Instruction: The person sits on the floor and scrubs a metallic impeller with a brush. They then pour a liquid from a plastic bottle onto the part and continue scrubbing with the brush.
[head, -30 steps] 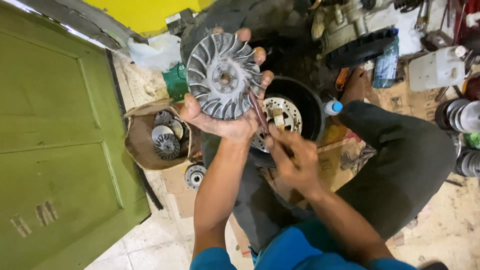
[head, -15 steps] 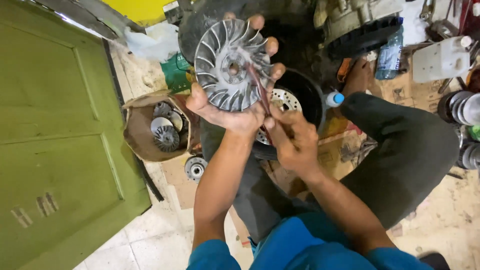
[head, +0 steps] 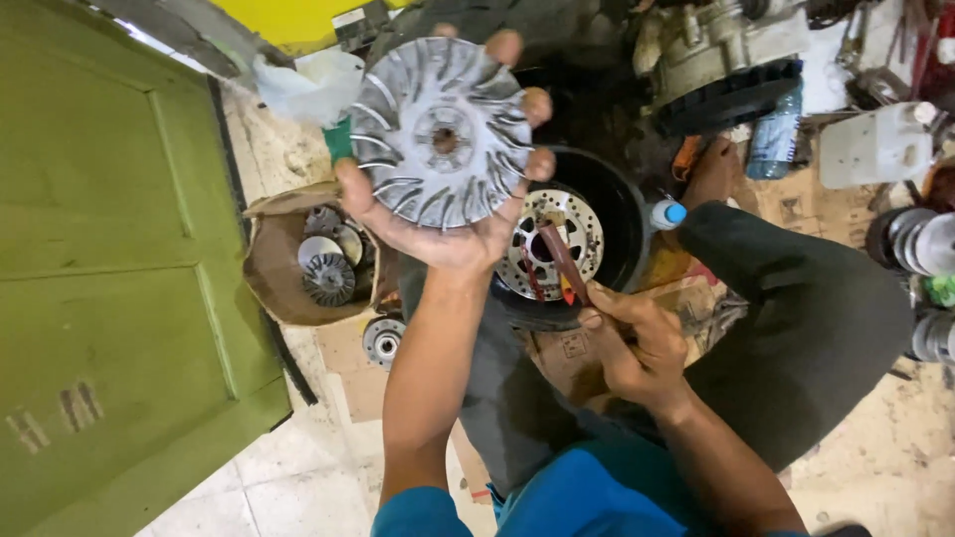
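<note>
Nearest the camera I see two bare forearms rising from blue sleeves, above dark trousers. The right hand point(head: 637, 348) is closed in a pinch around the lower end of a thin dark-red tool point(head: 563, 261), which slants up and left; its tip lies over the wheel with the drilled brake disc point(head: 553, 243) on the floor. I cannot tell whether the tip touches the disc.

The left hand point(head: 438, 224) is spread wide, palm cupped behind a finned metal pulley disc point(head: 443, 132). The thumb hooks the left rim and fingertips point(head: 505, 47) wrap over the top and right edges. The disc is held up facing the camera, its curved fins radiating from a central hub, clear of the tool.

Left of the hand, an open cardboard box point(head: 269, 268) holds several similar finned parts. Another round part point(head: 384, 341) lies on the floor just below it. A green door panel point(head: 109, 259) fills the left side. Farther back, a plastic bottle point(head: 771, 124) and a white jerrycan point(head: 875, 144) stand near an engine casing point(head: 711, 45).
</note>
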